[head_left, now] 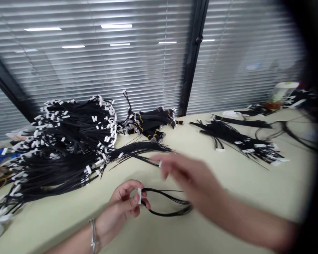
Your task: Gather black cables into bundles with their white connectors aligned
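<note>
Low in the middle, my left hand [127, 199] pinches a white connector [139, 196] between thumb and fingers. Black wires [169, 213] run from that connector in a loop to the right, passing behind or under my right hand. My right hand [188, 176] is smeared by motion above the table, its fingers pointing left. Close to its fingertips are a small white connector end [160, 164] and the tip of a black wire bundle [137, 155]. Whether my right fingers hold anything cannot be made out.
A large heap of black cables with white connectors [69, 141] covers the left of the pale table [95, 215]. Bundles with yellow bands [151, 123] lie at the back, more cables [235, 137] at right. A clear container [281, 93] stands far right, near window blinds [108, 63].
</note>
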Action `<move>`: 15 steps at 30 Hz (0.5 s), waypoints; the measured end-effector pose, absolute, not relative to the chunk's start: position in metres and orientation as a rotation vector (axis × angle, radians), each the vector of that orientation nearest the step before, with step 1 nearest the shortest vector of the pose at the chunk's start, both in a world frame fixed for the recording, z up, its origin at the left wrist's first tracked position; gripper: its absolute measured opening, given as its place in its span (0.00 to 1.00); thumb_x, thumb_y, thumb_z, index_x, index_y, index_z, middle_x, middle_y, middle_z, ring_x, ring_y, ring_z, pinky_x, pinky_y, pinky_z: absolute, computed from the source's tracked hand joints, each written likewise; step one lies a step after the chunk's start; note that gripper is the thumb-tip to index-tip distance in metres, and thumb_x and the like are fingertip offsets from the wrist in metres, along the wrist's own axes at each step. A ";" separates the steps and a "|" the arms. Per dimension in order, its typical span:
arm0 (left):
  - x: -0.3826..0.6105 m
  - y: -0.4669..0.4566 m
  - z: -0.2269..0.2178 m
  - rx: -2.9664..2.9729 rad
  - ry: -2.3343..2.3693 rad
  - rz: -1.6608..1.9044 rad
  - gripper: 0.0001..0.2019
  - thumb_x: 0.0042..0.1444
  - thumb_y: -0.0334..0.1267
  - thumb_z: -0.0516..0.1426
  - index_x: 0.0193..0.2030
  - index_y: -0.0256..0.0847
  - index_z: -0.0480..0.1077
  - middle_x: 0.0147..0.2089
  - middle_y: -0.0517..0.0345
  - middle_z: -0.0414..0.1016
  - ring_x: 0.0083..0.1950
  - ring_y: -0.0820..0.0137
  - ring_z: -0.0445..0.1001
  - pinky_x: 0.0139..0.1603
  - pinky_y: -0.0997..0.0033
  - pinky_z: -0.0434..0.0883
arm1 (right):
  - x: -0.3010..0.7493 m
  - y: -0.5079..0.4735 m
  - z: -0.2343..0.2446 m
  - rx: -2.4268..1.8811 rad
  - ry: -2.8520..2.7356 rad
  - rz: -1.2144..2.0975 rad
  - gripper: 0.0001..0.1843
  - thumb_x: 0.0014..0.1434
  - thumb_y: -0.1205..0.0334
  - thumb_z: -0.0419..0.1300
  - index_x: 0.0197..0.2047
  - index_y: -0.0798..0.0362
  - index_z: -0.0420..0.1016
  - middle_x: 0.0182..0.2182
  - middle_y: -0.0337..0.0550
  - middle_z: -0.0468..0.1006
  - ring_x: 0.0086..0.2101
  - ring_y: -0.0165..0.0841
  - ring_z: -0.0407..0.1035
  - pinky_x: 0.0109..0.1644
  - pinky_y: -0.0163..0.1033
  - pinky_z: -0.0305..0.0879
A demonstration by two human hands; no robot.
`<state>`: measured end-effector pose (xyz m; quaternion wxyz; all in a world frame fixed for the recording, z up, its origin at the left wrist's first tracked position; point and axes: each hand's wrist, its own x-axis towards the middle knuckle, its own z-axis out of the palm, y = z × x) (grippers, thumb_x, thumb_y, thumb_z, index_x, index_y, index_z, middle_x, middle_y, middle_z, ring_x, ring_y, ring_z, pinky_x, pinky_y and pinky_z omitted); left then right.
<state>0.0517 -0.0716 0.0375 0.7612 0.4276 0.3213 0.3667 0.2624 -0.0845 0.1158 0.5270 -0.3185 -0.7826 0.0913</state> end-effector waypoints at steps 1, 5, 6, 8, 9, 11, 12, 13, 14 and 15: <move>0.053 -0.074 0.037 0.914 0.701 0.811 0.07 0.53 0.31 0.60 0.39 0.40 0.69 0.36 0.56 0.69 0.35 0.71 0.72 0.26 0.78 0.56 | 0.253 -0.094 0.098 -0.805 -1.979 0.339 0.14 0.60 0.77 0.48 0.42 0.50 0.68 0.28 0.34 0.72 0.29 0.24 0.66 0.33 0.29 0.64; 0.058 -0.081 0.031 0.855 0.747 0.874 0.09 0.50 0.31 0.62 0.40 0.41 0.70 0.31 0.60 0.66 0.30 0.76 0.69 0.24 0.80 0.56 | 0.239 -0.107 0.049 -0.906 -2.147 0.234 0.10 0.58 0.76 0.51 0.41 0.54 0.67 0.31 0.37 0.72 0.29 0.28 0.63 0.33 0.33 0.62; 0.058 -0.082 0.029 0.851 0.774 0.878 0.09 0.52 0.32 0.61 0.41 0.42 0.70 0.31 0.60 0.66 0.30 0.76 0.70 0.23 0.80 0.56 | 0.240 -0.107 0.046 -0.879 -2.217 0.102 0.11 0.58 0.77 0.50 0.39 0.56 0.67 0.31 0.39 0.72 0.29 0.29 0.63 0.34 0.34 0.61; 0.058 -0.081 0.026 0.857 0.829 0.876 0.08 0.55 0.34 0.59 0.42 0.43 0.69 0.32 0.60 0.66 0.32 0.74 0.72 0.23 0.80 0.56 | 0.246 -0.105 0.045 -0.803 -2.328 -0.164 0.12 0.55 0.80 0.48 0.37 0.58 0.67 0.33 0.43 0.72 0.30 0.31 0.63 0.38 0.38 0.60; 0.057 -0.080 0.025 0.862 0.853 0.869 0.08 0.55 0.34 0.58 0.42 0.44 0.69 0.33 0.60 0.65 0.32 0.73 0.73 0.22 0.81 0.56 | 0.248 -0.104 0.047 -0.776 -2.355 -0.268 0.12 0.55 0.80 0.47 0.36 0.59 0.68 0.33 0.44 0.72 0.30 0.31 0.63 0.39 0.39 0.59; 0.056 -0.079 0.025 0.867 0.884 0.856 0.08 0.55 0.34 0.58 0.42 0.44 0.69 0.34 0.60 0.65 0.33 0.72 0.74 0.21 0.82 0.55 | 0.252 -0.102 0.048 -0.767 -2.358 -0.388 0.12 0.55 0.80 0.47 0.34 0.59 0.68 0.31 0.45 0.71 0.30 0.32 0.62 0.40 0.41 0.57; 0.056 -0.079 0.025 0.865 0.893 0.850 0.08 0.54 0.34 0.59 0.42 0.44 0.69 0.34 0.60 0.65 0.32 0.72 0.75 0.20 0.83 0.55 | 0.253 -0.102 0.048 -0.768 -2.356 -0.422 0.12 0.55 0.79 0.46 0.34 0.58 0.68 0.31 0.45 0.71 0.30 0.32 0.61 0.39 0.41 0.56; 0.056 -0.079 0.026 0.858 0.901 0.849 0.09 0.54 0.35 0.59 0.42 0.44 0.69 0.34 0.60 0.65 0.32 0.73 0.75 0.19 0.84 0.54 | 0.253 -0.102 0.047 -0.779 -2.353 -0.447 0.12 0.56 0.79 0.46 0.34 0.58 0.68 0.30 0.45 0.70 0.29 0.32 0.60 0.38 0.41 0.56; 0.056 -0.079 0.027 0.846 0.908 0.850 0.09 0.53 0.35 0.60 0.42 0.44 0.69 0.33 0.61 0.65 0.31 0.73 0.75 0.18 0.85 0.54 | 0.252 -0.101 0.046 -0.794 -2.355 -0.467 0.12 0.56 0.78 0.46 0.33 0.58 0.68 0.30 0.44 0.70 0.28 0.32 0.59 0.36 0.41 0.55; 0.057 -0.080 0.028 0.832 0.917 0.854 0.10 0.52 0.36 0.61 0.41 0.43 0.70 0.33 0.61 0.65 0.31 0.73 0.75 0.18 0.85 0.54 | 0.252 -0.101 0.044 -0.807 -2.356 -0.481 0.12 0.56 0.78 0.47 0.33 0.58 0.69 0.29 0.44 0.70 0.27 0.31 0.58 0.34 0.40 0.55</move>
